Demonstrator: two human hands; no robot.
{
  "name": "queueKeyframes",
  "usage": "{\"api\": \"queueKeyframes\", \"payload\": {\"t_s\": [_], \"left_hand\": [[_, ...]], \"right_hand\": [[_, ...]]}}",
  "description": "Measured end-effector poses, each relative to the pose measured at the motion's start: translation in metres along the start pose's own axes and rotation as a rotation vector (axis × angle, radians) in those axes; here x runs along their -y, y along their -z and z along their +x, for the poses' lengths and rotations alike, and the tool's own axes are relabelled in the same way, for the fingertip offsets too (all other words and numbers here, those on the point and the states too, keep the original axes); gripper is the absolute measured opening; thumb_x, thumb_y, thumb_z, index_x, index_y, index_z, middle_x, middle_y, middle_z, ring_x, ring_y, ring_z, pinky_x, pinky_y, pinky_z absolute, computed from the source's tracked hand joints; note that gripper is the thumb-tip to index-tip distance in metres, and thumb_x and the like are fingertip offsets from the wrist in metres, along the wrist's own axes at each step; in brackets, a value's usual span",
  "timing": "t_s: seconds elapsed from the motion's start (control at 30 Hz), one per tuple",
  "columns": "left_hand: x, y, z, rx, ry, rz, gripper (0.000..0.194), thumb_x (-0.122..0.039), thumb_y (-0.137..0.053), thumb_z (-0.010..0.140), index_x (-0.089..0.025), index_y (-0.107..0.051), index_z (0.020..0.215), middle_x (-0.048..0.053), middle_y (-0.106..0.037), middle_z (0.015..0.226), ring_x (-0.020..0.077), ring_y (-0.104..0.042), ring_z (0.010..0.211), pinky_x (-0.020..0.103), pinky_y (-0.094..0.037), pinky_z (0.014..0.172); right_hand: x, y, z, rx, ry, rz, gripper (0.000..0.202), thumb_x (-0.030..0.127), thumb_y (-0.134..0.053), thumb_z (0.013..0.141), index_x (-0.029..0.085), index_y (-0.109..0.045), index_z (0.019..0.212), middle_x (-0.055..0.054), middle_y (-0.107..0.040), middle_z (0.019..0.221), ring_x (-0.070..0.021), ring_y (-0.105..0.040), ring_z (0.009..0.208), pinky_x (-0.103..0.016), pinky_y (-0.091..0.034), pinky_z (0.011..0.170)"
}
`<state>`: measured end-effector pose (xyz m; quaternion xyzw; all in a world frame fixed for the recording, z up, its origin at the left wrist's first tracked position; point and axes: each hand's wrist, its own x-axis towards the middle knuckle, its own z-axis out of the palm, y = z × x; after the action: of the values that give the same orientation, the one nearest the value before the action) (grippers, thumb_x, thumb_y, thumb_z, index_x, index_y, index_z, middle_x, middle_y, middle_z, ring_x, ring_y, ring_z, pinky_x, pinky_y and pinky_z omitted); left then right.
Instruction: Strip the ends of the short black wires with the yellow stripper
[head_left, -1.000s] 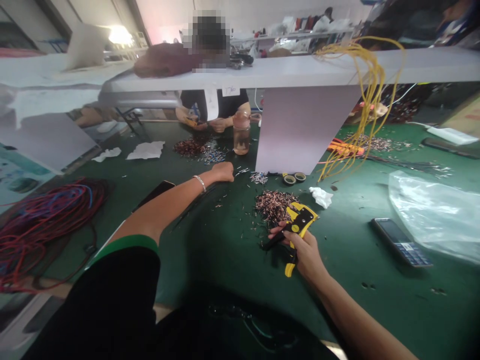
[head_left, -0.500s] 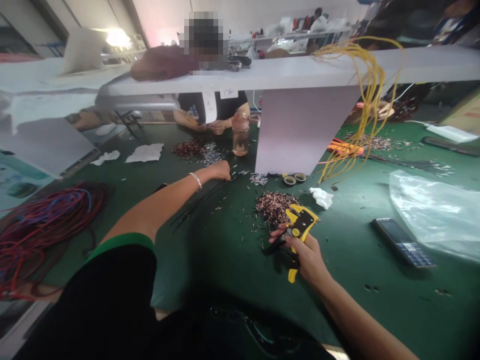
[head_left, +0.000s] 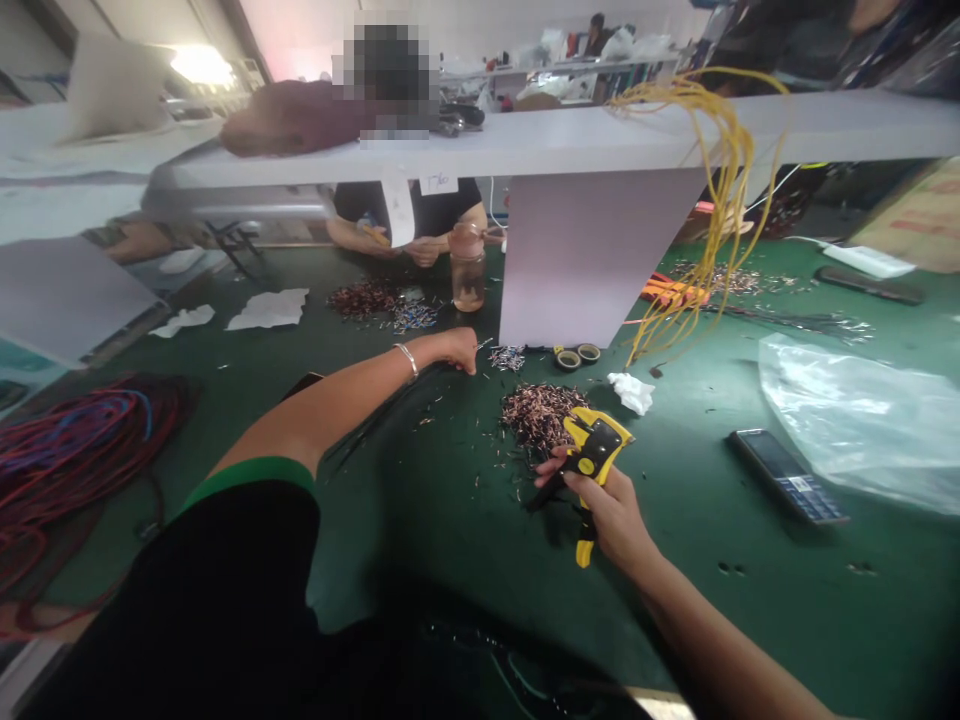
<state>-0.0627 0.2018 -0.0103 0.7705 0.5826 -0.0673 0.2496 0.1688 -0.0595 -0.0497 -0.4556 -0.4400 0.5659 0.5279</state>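
Far out over the green table [head_left: 450, 520], my left hand [head_left: 459, 350] is closed around a few thin black wires [head_left: 360, 425], which trail back beside my forearm. Small pale tips stick out past its fingers, near a little pile of white and blue wire bits [head_left: 508, 357]. My right hand [head_left: 611, 505] grips a yellow and black wire stripper [head_left: 596, 450] with its jaws pointing away from me. Just beyond and left of the tool lies a heap of short black and copper-coloured scraps [head_left: 536, 415].
Rolls of tape [head_left: 568, 358] and a crumpled tissue [head_left: 631, 393] lie beyond the scrap heap. A keypad phone [head_left: 787, 477] and clear plastic bag [head_left: 847, 420] are at right, coiled red and blue wires [head_left: 82, 450] at left. A bottle [head_left: 468, 275] stands before a co-worker's hands [head_left: 426, 250].
My left hand has moved right, closer to the white and blue wire bits. The view has shifted slightly; my right hand still holds the wire stripper in the same place.
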Motion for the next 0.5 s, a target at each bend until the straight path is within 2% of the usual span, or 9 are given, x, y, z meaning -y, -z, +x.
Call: {"api": "queueKeyframes", "payload": {"t_s": [0.13,0.3,0.5], "left_hand": [[-0.013,-0.013,0.007,-0.010,0.013,-0.011,0.014,-0.011,-0.076,0.055,-0.016,-0.064,0.050,-0.002,-0.051,0.039,0.0131,-0.053,0.048,0.023,-0.040,0.053],[-0.018,-0.010,0.017,-0.076,0.028,-0.054,0.007,-0.013,-0.076,0.058,-0.014,-0.069,0.061,0.001,-0.057,0.045,0.0163,-0.060,0.059,0.024,-0.045,0.061],[-0.014,-0.010,0.013,0.009,0.022,-0.093,0.015,-0.007,-0.080,0.053,-0.013,-0.067,0.054,0.002,-0.058,0.044,0.0187,-0.061,0.059,0.027,-0.045,0.059]], "right_hand": [[0.002,-0.001,0.000,-0.005,0.014,-0.038,0.024,0.035,-0.069,0.079,0.017,-0.067,0.096,-0.009,-0.076,0.088,-0.0258,-0.071,0.076,-0.044,-0.056,0.079],[0.003,-0.001,0.001,-0.019,0.020,-0.048,0.024,0.035,-0.069,0.079,0.018,-0.067,0.094,-0.008,-0.076,0.085,-0.0254,-0.071,0.074,-0.044,-0.056,0.078],[0.003,-0.001,0.001,-0.012,0.020,-0.046,0.022,0.035,-0.068,0.079,0.018,-0.068,0.093,-0.008,-0.076,0.086,-0.0254,-0.071,0.073,-0.044,-0.057,0.078]]}}
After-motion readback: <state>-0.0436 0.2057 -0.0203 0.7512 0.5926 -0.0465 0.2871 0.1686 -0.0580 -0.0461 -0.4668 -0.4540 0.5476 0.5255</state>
